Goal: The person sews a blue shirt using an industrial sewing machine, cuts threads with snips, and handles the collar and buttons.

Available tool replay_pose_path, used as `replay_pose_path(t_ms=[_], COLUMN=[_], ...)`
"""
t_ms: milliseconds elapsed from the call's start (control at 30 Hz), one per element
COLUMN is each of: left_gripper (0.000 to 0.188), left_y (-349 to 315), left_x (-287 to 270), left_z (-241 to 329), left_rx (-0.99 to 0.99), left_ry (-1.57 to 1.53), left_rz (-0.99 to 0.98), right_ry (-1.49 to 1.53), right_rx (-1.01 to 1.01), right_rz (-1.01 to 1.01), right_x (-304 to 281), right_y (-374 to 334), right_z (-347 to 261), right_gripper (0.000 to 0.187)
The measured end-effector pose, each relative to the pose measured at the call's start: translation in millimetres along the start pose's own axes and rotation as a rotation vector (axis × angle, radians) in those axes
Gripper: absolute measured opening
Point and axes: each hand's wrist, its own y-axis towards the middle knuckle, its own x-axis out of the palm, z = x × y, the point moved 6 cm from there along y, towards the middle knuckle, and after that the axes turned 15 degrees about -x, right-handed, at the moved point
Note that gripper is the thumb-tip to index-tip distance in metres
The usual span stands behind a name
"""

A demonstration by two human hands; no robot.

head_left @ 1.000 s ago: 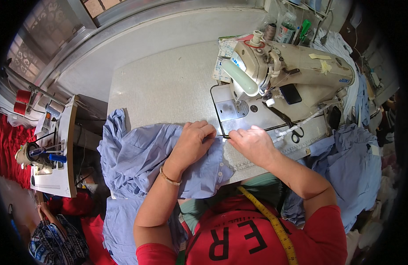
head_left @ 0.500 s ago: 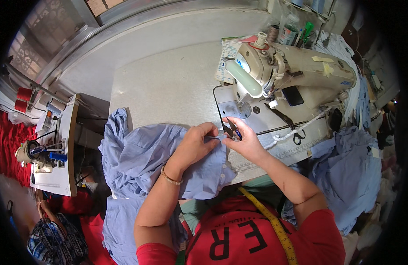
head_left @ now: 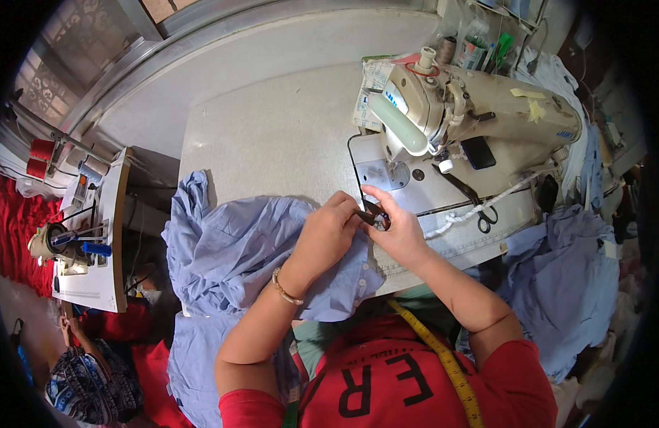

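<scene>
A light blue buttoned shirt lies bunched over the front of the table and hangs down toward my lap. My left hand is closed on its edge, fingertips pinched together. Against those fingertips sit small dark thread snips, gripped in my right hand. The snips' blades point toward my left fingers; the bit of cloth or thread between them is too small to make out. Small pale buttons show on the shirt just below my hands.
A cream sewing machine stands at the back right. Black scissors and a twisted white cord lie in front of it. More blue garments hang at the right. At far left are another machine and a seated person.
My left hand has moved slightly right and up, closer to the snips. The snips' blades have turned toward the left fingertips. The view has shifted a little.
</scene>
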Motion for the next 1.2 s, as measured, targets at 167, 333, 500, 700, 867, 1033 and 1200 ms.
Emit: replay_pose_path(t_ms=[167, 333, 500, 700, 867, 1033, 1200], left_gripper=[0.013, 0.016, 0.014, 0.016, 0.023, 0.021, 0.014], left_y=[-4.7, -3.6, -0.4, -7.5, -12.2, -7.1, -4.7], left_x=[12.6, 21.0, 19.7, -3.3, 3.6, 15.4, 12.0], left_z=[-20.0, -29.3, -35.1, -21.2, -6.6, -35.2, -40.6], left_rx=[-0.392, -0.511, -0.487, -0.377, -0.363, -0.509, -0.560], left_ry=[-0.294, -0.528, -0.636, -0.352, -0.392, -0.597, -0.793], left_rz=[-0.199, -0.331, -0.249, -0.140, -0.209, -0.262, -0.304], right_ry=[0.015, 0.119, 0.017, 0.252, 0.350, 0.280, 0.383], right_rx=[-0.134, -0.026, -0.201, -0.073, 0.026, 0.006, 0.074], right_rz=[0.038, 0.011, 0.078, 0.180, 0.147, 0.116, 0.061], right_x=[-2.0, -2.7, -5.8, -5.1, 2.3, 3.8, 2.3], right_y=[0.0, -5.2, -4.9, -6.3, -8.9, -6.3, -5.7], right_z=[-4.4, 2.5, -7.5, 8.5, 8.3, -4.7, -4.6], right_gripper=[0.047, 0.040, 0.041, 0.044, 0.048, 0.051, 0.048])
